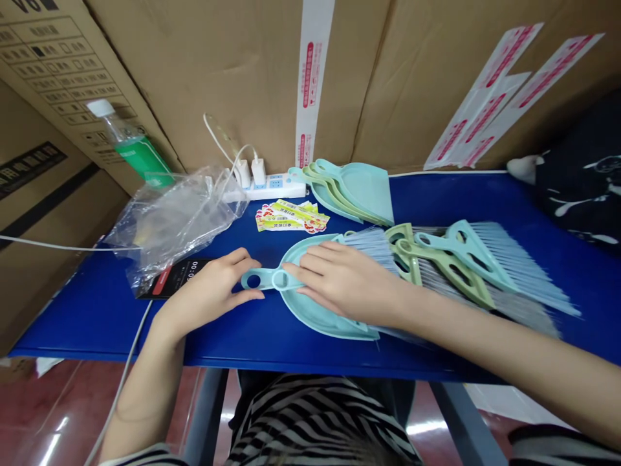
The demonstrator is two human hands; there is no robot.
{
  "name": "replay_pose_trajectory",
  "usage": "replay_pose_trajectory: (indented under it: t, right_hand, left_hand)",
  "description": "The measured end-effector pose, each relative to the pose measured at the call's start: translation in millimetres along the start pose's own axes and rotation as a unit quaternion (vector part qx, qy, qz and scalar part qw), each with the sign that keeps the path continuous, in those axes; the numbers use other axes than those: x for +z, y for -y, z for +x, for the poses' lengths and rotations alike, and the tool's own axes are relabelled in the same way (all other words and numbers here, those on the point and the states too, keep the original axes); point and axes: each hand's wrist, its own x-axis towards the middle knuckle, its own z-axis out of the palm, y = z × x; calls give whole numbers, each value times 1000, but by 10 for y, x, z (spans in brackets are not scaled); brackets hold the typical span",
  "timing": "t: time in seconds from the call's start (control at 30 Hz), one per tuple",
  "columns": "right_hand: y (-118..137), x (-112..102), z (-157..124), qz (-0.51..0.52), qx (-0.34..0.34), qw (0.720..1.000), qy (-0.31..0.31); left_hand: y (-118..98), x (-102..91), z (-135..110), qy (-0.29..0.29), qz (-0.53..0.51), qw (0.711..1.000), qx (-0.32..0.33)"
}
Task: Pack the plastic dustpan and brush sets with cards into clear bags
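A light blue dustpan (310,315) lies on the blue table in front of me, its handle pointing left. My left hand (220,285) holds the handle's end between thumb and fingers. Across the pan reaches my right hand (339,278), its fingers curled over a light blue hand brush (286,279) that lies along the dustpan. Most of that brush is hidden under the hand. To the right, loose brushes overlap: a green brush (449,262) and another light blue brush (473,249) with its bristles pointing right.
Several nested dustpans (369,188) stand at the back, beside printed labels (291,217). A power strip (276,186) with chargers, a clear plastic bag (179,213), a phone (179,275) and a green-labelled bottle (143,155) are at the left. Cardboard (233,77) walls the back; a dark patterned bag (582,175) sits right.
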Motion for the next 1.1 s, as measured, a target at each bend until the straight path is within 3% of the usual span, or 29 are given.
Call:
replay_pose_trajectory:
  t: [0.27, 0.53, 0.73, 0.87, 0.97, 1.1]
  right_hand:
    - [108, 211, 218, 19, 40, 998, 55]
    - [129, 300, 306, 60, 42, 996, 43]
    - [60, 143, -29, 98, 53, 993, 38]
    - [16, 121, -315, 122, 56, 984, 116]
    - [-2, 164, -386, 163, 67, 972, 156]
    - [-4, 204, -366, 201, 81, 962, 165]
  left_hand:
    - [-13, 42, -6, -6, 43, 999, -12]
    - [-31, 30, 20, 0, 34, 999, 1]
    - [-38, 32, 15, 18, 16, 1000, -19]
    - [-58, 70, 39, 36, -9, 999, -34]
    - [-89, 94, 89, 34, -47, 997, -48]
    - [-109, 114, 156, 20, -117, 991, -60]
